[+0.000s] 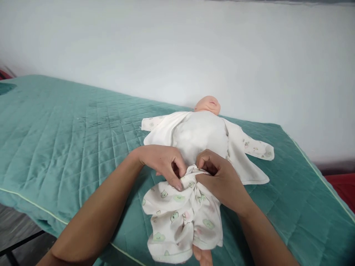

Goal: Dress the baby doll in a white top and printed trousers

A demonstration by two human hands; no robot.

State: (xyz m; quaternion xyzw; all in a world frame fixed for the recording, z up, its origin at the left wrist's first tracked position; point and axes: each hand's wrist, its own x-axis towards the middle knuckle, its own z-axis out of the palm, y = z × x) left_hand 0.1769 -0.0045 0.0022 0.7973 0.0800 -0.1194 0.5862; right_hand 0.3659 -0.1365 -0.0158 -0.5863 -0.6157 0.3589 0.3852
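Observation:
A baby doll (207, 104) lies on its back on a green quilted bed cover (69, 136), head toward the wall. An open white printed top (246, 151) is spread under its soft white torso. White printed trousers (180, 218) cover its legs, and one bare foot (203, 256) pokes out at the bottom. My left hand (162, 162) is closed, pinching the trousers' waistband on the left side. My right hand (219, 177) is closed on the waistband's right side. Both hands sit at the doll's waist, almost touching.
The bed stands against a plain pale wall (166, 44). Its near edge runs diagonally at the lower left, with dark floor and a black frame bar (19, 245) below. Something red (342, 188) lies beyond the right edge.

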